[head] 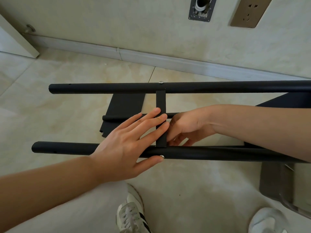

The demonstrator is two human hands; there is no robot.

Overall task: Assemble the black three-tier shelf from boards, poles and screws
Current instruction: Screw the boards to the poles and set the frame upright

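The half-built black shelf lies on its side on the tiled floor. Its far pole (117,88) and near pole (218,153) run left to right. A board seen edge-on (160,101) spans between them, with a silver screw (161,82) on the far pole and another (161,156) on the near pole. My left hand (131,142) lies flat with straight fingers on the board's edge, its thumb tip touching the near screw. My right hand (186,126) reaches in from the right behind the board, fingers curled; what they hold is hidden. A lower pole (111,118) and another board (125,106) show beneath.
The wall and baseboard (151,59) run close behind the shelf, with a socket (250,12) and an open wall box (202,9). A white panel (15,41) stands far left. A grey object (276,184) sits near right. My shoes (131,214) are below.
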